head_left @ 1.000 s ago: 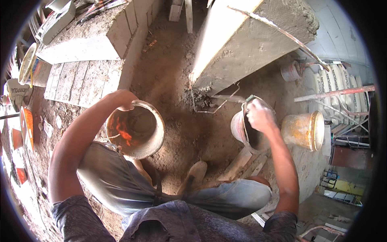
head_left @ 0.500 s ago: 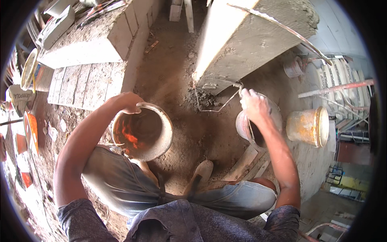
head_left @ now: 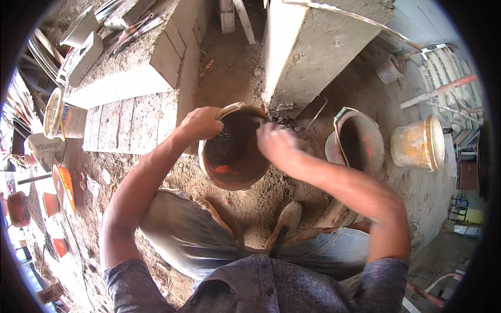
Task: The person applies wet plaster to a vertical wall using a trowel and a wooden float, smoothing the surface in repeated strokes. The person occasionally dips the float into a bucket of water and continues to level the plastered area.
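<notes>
A round bucket (head_left: 232, 181) with a pale rim and a dark, partly reddish inside stands in front of me, its mouth facing up toward me. My left hand (head_left: 204, 123) is closed round its upper left rim. At the right side of the same rim is my right hand (head_left: 279, 142), smeared by motion. I cannot make out whether its fingers grip the rim or reach just inside. To the right, a second bucket (head_left: 334, 149) leans with its wire handle across its mouth, touched by neither hand.
A yellow-stained bucket (head_left: 412, 143) lies on its side at the right. Ahead rises a plastered column (head_left: 326, 60) with a bent rod near its foot. Pale blocks (head_left: 128, 122) line the left, with another bucket (head_left: 74, 121) beside them. White sacks (head_left: 443, 73) are stacked far right.
My right hand has let go of the second bucket's handle and moved left to the first bucket. That bucket, still in my left hand, has shifted right and tilted. The view has shifted slightly.
</notes>
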### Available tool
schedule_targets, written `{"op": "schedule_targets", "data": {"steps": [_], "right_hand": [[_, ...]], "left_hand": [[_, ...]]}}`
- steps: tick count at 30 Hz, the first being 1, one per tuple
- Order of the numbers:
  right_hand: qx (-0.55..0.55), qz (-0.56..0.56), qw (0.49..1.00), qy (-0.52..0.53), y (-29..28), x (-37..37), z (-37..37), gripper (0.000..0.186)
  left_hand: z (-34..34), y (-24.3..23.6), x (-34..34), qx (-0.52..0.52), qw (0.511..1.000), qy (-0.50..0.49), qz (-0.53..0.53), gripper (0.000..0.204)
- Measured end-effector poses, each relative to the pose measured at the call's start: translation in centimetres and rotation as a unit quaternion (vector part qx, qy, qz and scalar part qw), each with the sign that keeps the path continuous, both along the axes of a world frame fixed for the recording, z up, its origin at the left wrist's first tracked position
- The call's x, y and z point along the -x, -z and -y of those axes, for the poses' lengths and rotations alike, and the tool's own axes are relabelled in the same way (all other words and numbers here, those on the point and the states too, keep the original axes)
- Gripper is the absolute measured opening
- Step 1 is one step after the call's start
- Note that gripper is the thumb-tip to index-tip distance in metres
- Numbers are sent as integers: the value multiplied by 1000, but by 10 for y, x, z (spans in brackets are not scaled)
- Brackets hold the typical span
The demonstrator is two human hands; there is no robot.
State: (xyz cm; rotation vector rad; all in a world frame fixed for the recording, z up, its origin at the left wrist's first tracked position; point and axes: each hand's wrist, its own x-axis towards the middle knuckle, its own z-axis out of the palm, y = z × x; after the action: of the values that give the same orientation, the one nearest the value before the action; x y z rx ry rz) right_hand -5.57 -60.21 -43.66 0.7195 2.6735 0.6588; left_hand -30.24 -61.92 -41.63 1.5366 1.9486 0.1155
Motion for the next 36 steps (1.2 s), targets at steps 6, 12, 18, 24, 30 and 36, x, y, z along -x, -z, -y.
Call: {"op": "schedule_targets", "data": {"steps": [6, 12, 18, 24, 30, 36], "right_hand": [[109, 93, 984, 104, 26, 48, 50, 40], [525, -133, 836, 90, -17, 33, 23, 29], [719, -432, 518, 166, -39, 44, -3, 42], [787, -460, 322, 255, -56, 45, 9, 43], [755, -409, 417, 297, -57, -11, -7, 53], [472, -355, 795, 137, -96, -124, -27, 35]], "left_hand": [[5, -27, -31, -217, 975, -34, 21, 46], [8, -50, -34, -206, 947, -94, 227, 54], [16, -63, -6, -247, 805, -139, 521, 56], [16, -45, 5, -253, 758, -177, 574, 37], [11, -13, 30, -215, 771, -195, 567, 43], [17, 31, 62, -84, 794, -219, 561, 40]]}}
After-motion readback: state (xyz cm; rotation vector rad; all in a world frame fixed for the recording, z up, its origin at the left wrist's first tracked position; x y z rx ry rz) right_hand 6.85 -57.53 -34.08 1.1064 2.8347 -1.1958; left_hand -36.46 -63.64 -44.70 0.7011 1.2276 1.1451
